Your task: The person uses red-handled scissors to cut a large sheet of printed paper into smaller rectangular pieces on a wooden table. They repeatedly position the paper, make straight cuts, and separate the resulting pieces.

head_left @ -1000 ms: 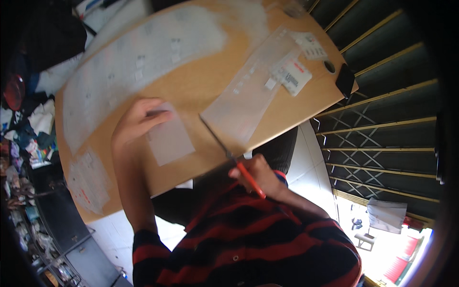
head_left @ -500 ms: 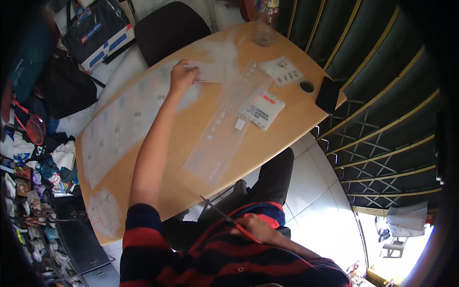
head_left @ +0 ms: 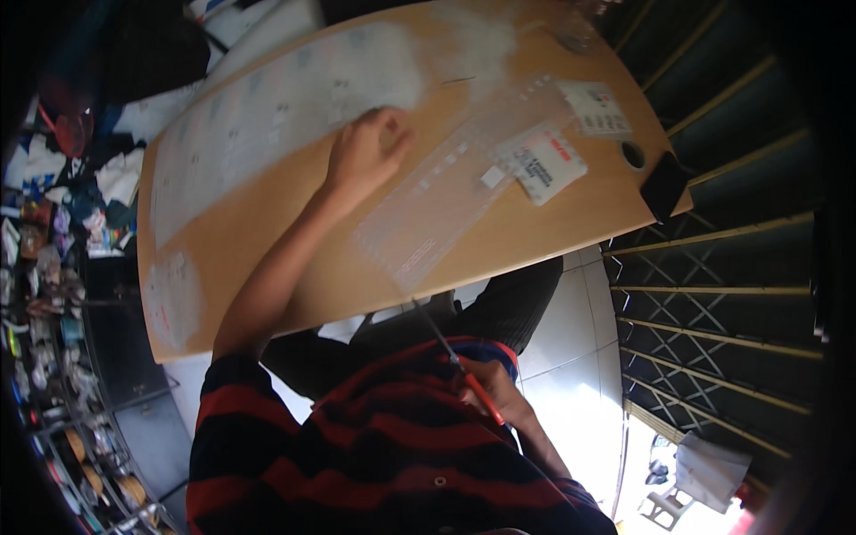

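Observation:
My left hand (head_left: 367, 153) is raised over the middle of the wooden table (head_left: 267, 241), blurred by motion. Its fingers are curved, with a gap between thumb and forefinger and nothing visible in it. Beneath and beside it lies a long, clear printed plastic sheet (head_left: 423, 205). In my right hand (head_left: 493, 385), low in front of my body, is a pair of scissors (head_left: 484, 399) with red handles, its dark blades pointing up toward the table's near edge. A thin dark strip (head_left: 459, 80) lies on the table beyond my left hand.
Translucent printed sheets (head_left: 241, 143) cover the table's left side, a smaller one (head_left: 174, 299) at the near left corner. Printed packets (head_left: 546, 168) lie right, near a round hole (head_left: 633, 155) and a black phone (head_left: 664, 185). A folding metal gate (head_left: 713, 294) stands at right.
My left hand has left the pale card at the far side and come back nearer me. That card no longer shows clearly. The view has shifted; my right hand still holds the scissors.

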Tool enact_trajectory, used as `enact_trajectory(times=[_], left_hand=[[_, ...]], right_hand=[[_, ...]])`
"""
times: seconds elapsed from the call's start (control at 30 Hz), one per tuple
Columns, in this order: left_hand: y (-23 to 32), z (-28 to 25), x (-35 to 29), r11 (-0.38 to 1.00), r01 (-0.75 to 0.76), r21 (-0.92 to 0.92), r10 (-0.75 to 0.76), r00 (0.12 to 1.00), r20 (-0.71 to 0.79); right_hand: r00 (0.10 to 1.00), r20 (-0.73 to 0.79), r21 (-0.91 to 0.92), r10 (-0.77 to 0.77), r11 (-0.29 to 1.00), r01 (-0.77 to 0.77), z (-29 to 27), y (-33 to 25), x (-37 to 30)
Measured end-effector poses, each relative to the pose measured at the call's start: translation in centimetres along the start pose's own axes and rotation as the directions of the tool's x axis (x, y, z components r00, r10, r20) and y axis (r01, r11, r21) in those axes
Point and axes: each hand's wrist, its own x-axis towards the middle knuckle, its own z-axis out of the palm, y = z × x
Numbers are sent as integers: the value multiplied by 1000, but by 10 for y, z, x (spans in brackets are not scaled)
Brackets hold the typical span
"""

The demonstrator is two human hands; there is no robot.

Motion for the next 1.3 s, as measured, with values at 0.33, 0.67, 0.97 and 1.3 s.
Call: enact_trajectory(times=[0.33,0.67,0.97,1.3], left_hand=[[-3,-52,-127,971,-211,111,189,964,186],[-17,-80,-204,966,-79,245,61,995,82],[18,-67,-239,999,-17,33,14,994,105],[11,-55,-249,998,-66,8,66,992,-111]], right_hand=[[986,103,49,131,989,-137,-15,-40,14],[957,144,-151,250,962,-229,5,-54,16],[898,233,-287,372,909,-302,-5,-74,32],[873,225,-309,432,882,-356,13,-108,56]])
